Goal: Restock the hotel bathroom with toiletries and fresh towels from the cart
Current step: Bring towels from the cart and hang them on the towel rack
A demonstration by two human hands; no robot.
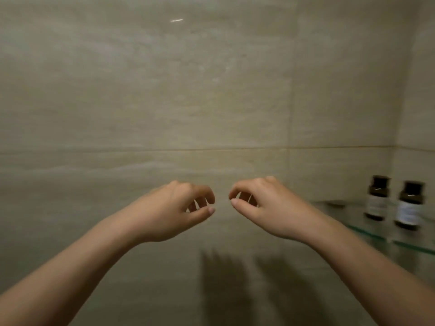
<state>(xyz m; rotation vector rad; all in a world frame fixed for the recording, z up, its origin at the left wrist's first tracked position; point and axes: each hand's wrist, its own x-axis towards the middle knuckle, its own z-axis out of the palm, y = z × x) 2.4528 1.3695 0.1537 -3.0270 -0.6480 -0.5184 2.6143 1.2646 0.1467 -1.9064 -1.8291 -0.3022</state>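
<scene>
Left hand and right hand both empty, fingers loosely curled. Bottles upright on shelf, 3 o'clock from right hand, the nearer one.

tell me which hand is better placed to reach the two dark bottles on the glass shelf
Right, probably. The right hand is empty and nearer the two dark bottles on the glass shelf at the right; the left hand, also empty, would have to cross over.

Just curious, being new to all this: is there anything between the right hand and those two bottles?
No object. In the head view, only bare wall and the near end of the glass shelf lie between the right hand and the bottles.
</scene>
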